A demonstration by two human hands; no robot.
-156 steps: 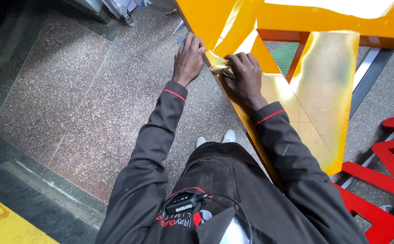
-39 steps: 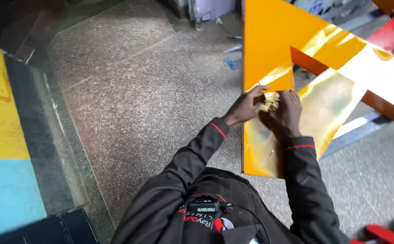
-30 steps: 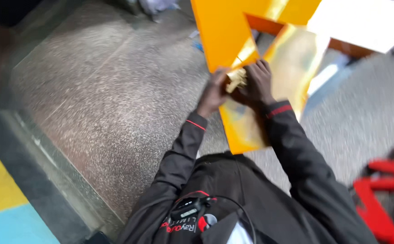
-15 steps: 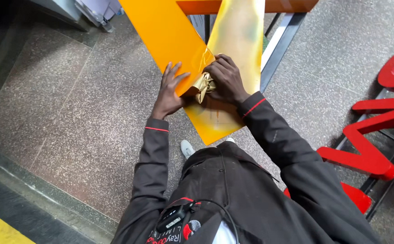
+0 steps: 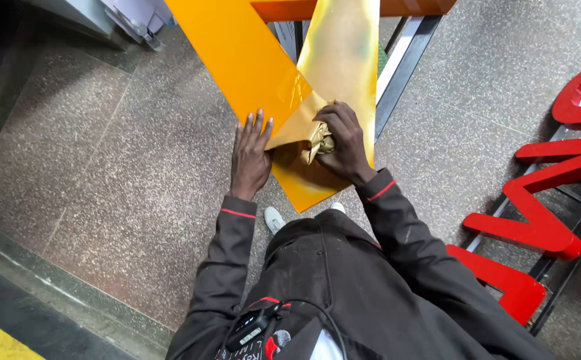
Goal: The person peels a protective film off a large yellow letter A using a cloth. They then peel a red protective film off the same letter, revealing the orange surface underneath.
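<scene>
A large orange panel (image 5: 237, 53) stands in front of me, reaching down to a corner near my feet. A glossy golden protective film (image 5: 344, 60) is partly peeled off its face. My left hand (image 5: 250, 157) lies flat with fingers spread on the panel's left edge. My right hand (image 5: 344, 140) is closed around a crumpled wad of the golden film (image 5: 319, 141) beside the lifted flap. My dark sleeves with red cuff stripes lead down to both hands.
Speckled granite floor (image 5: 117, 167) spreads to the left, with a dark step (image 5: 30, 313) and a yellow strip at bottom left. Big red sign letters (image 5: 537, 207) on a black metal frame lie at right. A black frame (image 5: 404, 67) stands behind the panel.
My view has swung around over the last seconds. My left hand has slid a little up the panel's edge, and the right hand keeps gripping the bunched film.
</scene>
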